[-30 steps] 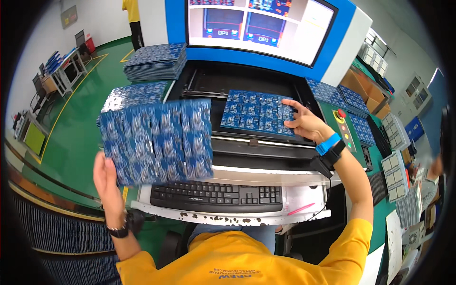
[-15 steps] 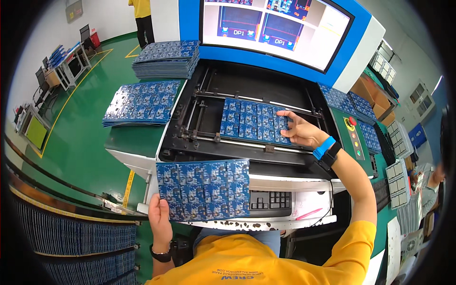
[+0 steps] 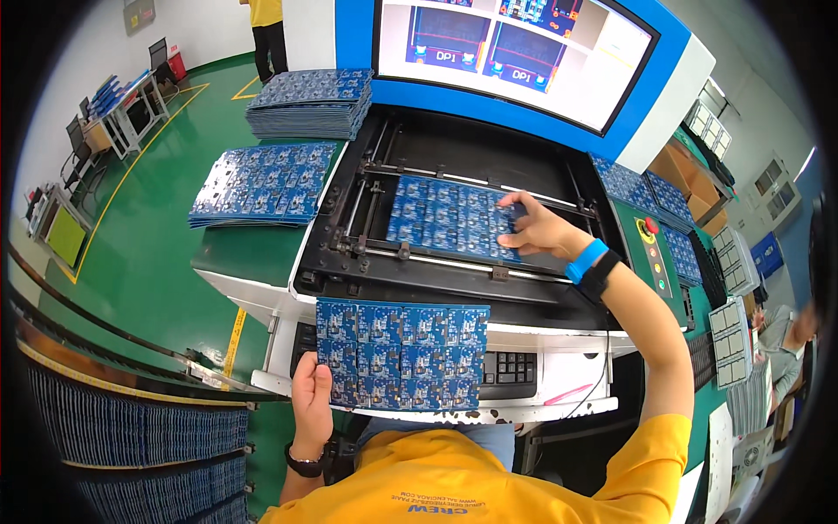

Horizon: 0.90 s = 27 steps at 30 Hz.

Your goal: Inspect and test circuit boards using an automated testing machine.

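Observation:
My left hand (image 3: 312, 393) grips a blue circuit board panel (image 3: 403, 356) by its left edge, thumb on top, holding it over the keyboard drawer. With thumb and fingers my right hand (image 3: 543, 230) pinches the right end of a second blue circuit board panel (image 3: 449, 217). That panel lies slightly skewed over the metal rails of the black machine bed (image 3: 489, 144). A blue band and a dark band circle my right wrist.
Stacks of circuit board panels (image 3: 262, 185) stand left of the bed, more lie at its right. Behind is a monitor (image 3: 515, 44). A red button (image 3: 650, 226) sits on the right panel. Below are a keyboard (image 3: 510, 370), a pink pen (image 3: 567, 395) and board racks (image 3: 140, 421).
My right hand has shifted left, and the panel on the rails has moved left with it and tilted. My left hand has carried its panel to the right.

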Tool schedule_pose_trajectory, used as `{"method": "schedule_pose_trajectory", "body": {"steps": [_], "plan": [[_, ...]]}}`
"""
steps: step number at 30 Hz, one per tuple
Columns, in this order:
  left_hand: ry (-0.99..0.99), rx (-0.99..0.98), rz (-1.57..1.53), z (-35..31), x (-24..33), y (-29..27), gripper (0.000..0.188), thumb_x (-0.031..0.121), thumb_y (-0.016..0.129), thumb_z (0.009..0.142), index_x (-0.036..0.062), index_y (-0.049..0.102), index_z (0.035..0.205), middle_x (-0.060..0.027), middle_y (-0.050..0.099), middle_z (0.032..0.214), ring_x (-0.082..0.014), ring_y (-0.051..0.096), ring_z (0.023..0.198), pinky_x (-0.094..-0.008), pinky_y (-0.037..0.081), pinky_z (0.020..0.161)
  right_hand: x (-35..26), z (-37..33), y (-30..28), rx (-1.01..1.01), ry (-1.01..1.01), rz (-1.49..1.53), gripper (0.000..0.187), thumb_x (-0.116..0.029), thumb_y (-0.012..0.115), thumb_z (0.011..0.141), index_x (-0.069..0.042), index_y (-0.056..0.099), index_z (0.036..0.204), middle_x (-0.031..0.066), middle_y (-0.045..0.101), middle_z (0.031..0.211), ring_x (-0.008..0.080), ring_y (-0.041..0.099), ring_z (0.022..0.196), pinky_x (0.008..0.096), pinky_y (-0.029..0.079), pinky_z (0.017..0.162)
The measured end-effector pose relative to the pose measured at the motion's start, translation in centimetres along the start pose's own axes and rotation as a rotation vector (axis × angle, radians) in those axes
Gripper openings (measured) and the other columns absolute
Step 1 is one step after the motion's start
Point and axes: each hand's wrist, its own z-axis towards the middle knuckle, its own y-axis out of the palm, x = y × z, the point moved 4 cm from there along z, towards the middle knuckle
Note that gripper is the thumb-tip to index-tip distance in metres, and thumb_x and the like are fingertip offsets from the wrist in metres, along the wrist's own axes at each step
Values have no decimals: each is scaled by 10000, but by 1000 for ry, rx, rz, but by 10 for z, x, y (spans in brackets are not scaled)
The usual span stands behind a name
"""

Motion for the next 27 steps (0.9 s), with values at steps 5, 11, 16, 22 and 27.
{"method": "schedule_pose_trajectory", "body": {"steps": [5,11,16,22,27], "plan": [[0,-26,-7,-1,3,4,188,192,412,997,17,481,1008,25,499,910,-27,416,808,-162,364,733,-33,28,40,41,-111,-422,653,-205,771,757,-136,281,1183,189,559,1010,275,605,832,346,568,666],[10,-14,26,-1,8,11,200,217,415,998,32,481,960,44,463,836,-22,371,746,-160,334,670,-69,4,45,339,-295,-941,589,-328,673,836,-102,297,1229,246,582,958,360,620,834,408,542,661],[-33,-55,-27,-3,-1,10,193,209,419,996,28,485,979,37,484,863,-24,391,766,-160,343,686,-60,-82,23,421,-509,-874,534,-298,590,898,-74,316,1297,246,613,974,387,613,957,413,498,769],[-41,-151,-20,3,-4,30,197,215,422,996,32,472,942,44,462,823,-16,377,738,-155,335,663,44,-188,-50,760,-484,-681,439,-206,597,887,2,464,1250,207,566,1184,324,551,1112,372,426,931],[-74,-213,-80,1,-11,41,200,200,426,993,15,491,1031,8,549,948,-44,472,829,-173,391,766,126,-233,-97,1221,-284,-886,410,-227,595,886,-1,512,1218,178,565,1185,312,520,1142,368,401,958]]}}
